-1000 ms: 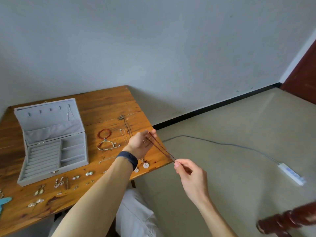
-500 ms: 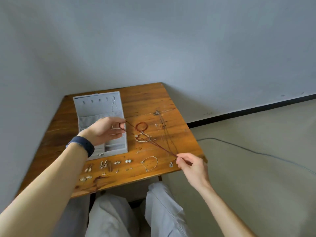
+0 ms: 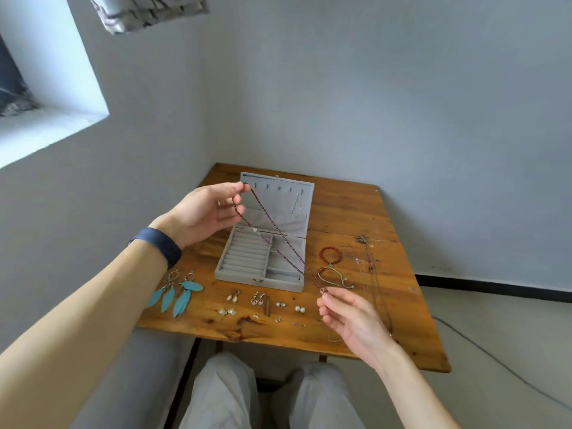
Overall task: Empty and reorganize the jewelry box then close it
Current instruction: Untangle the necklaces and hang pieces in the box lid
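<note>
A grey jewelry box (image 3: 238,270) stands open on the wooden table (image 3: 346,209), its lid upright with one small chain hanging from a hook. A dark red necklace (image 3: 280,235) is stretched slantwise above the box. My left hand (image 3: 207,212) pinches its upper end near the lid's left top corner. My right hand (image 3: 346,320) pinches its lower end just right of the box's front corner. The tray compartments look bare.
Blue feather earrings (image 3: 175,294) lie left of the box. Several small earrings (image 3: 260,300) sit in rows along the front. A red bead bracelet (image 3: 330,254), a pale bracelet (image 3: 335,278) and thin chains (image 3: 371,267) lie to the right. My knees are under the table edge.
My left hand has risen with the necklace end from over the tray to the lid's top corner. The right hand kept its hold. The camera turned left, bringing the feather earrings into sight.
</note>
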